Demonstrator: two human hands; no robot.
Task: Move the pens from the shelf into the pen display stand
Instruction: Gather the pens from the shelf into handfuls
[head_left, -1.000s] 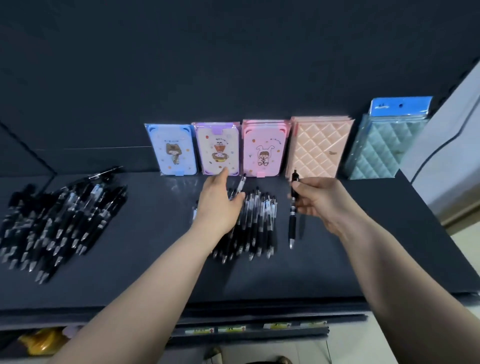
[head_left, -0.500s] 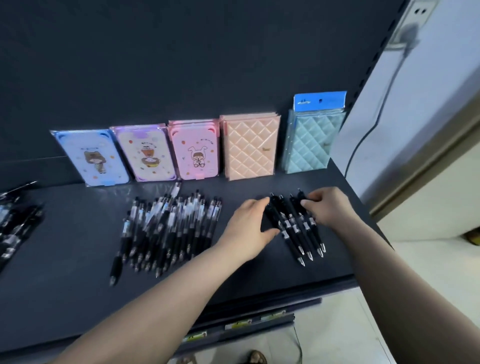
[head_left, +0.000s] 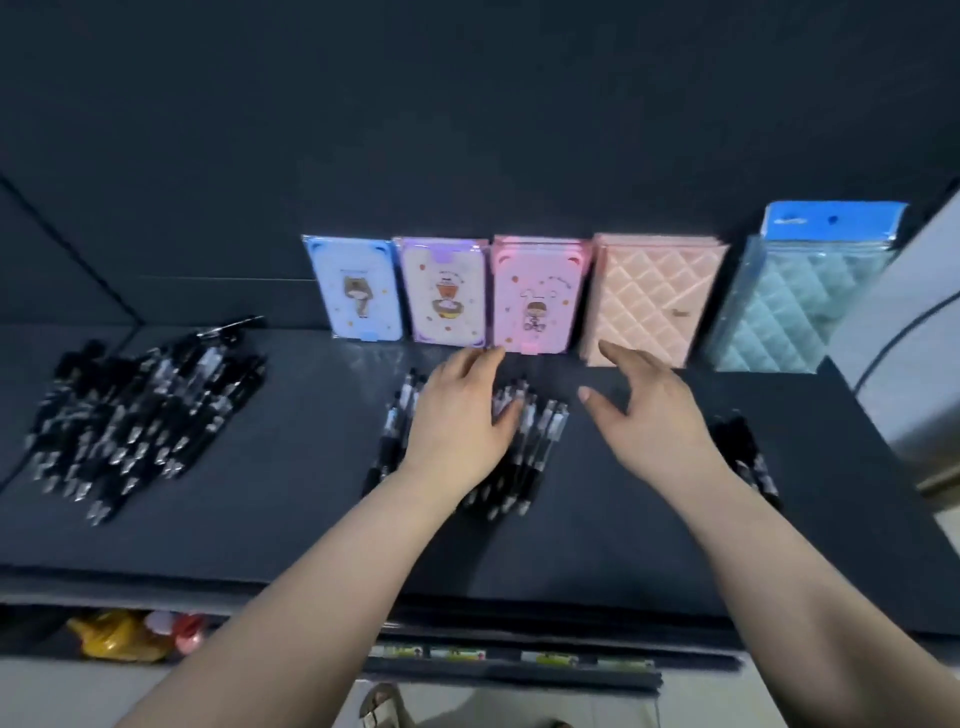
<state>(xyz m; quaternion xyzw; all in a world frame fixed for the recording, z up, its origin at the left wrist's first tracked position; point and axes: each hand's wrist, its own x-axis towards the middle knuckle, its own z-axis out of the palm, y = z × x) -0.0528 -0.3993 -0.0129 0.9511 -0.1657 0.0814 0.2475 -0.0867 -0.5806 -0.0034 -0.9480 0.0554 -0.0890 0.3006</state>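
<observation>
the person is working at a dark shelf (head_left: 260, 519), and the black click pens are lying on it in three groups. the middle pile of pens (head_left: 524, 447) is sitting at about 12 o'clock from the viewer, and the left hand (head_left: 457, 415) is resting flat on top of it, fingers spread and not closed around anything. the right hand (head_left: 649, 415) is hovering just beside that pile at its 3 o'clock side, thumb and fingers apart and empty, not touching a pen as far as the view is showing. a smaller bunch of pens (head_left: 748, 457) is lying at 3 o'clock of the right wrist, partly hidden by the forearm. a bigger heap of pens (head_left: 140, 415) is lying well apart at 9 o'clock. a row of packaged notebooks (head_left: 519, 296) is leaning against the back wall at 12 o'clock. the pen display stand is not appearing in view.

the pens are looking light, stiff and smooth, so they are likely rolling and slipping easily when nudged. judging from this, taking hold across the middle of several barrels at once, with the other hand bracing the far side of the pile, is looking safer than pinching at the tips or clips, where a bundle is apt to fan out and drop.
</observation>
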